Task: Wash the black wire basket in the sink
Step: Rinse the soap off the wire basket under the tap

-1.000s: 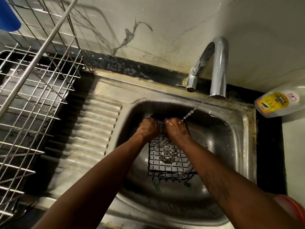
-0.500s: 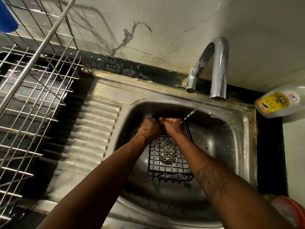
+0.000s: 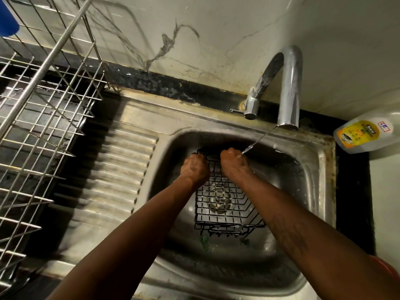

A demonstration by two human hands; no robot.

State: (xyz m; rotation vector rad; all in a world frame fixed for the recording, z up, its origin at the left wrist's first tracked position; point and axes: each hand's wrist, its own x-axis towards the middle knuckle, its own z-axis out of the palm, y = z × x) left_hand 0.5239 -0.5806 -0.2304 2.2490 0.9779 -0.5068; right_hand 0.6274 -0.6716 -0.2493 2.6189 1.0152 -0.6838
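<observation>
At the upper left of the frame we see a steel dish rack (image 3: pixel 43 105) with a blue shape (image 3: pixel 7 20) cut off at the corner above it. Just right of it the ribbed drainboard (image 3: pixel 112 169) slopes toward the sink (image 3: pixel 313 191). In the middle of the frame the black wire basket (image 3: pixel 225 211) sits inside the sink bowl, tilted up on its near edge over the drain strainer (image 3: pixel 218 198), which shows through the mesh. We see nothing in the basket. A few green scraps (image 3: pixel 204 242) lie on the sink floor just in front of it. The left hand (image 3: pixel 194 167) grips the basket's far rim, its fingers (image 3: pixel 200 158) clenched round the wire, and the right hand (image 3: pixel 232 163) clasps the same rim just beside it. We judge they hold it propped this way so that the thin water stream (image 3: pixel 257 141) from the tap (image 3: pixel 290 87) lands on the right hand and runs down the wires. Farther right, a yellow-labelled bottle (image 3: pixel 365 135) lies on its side by the dark counter (image 3: pixel 350 191), probably kept within reach for soaping.
</observation>
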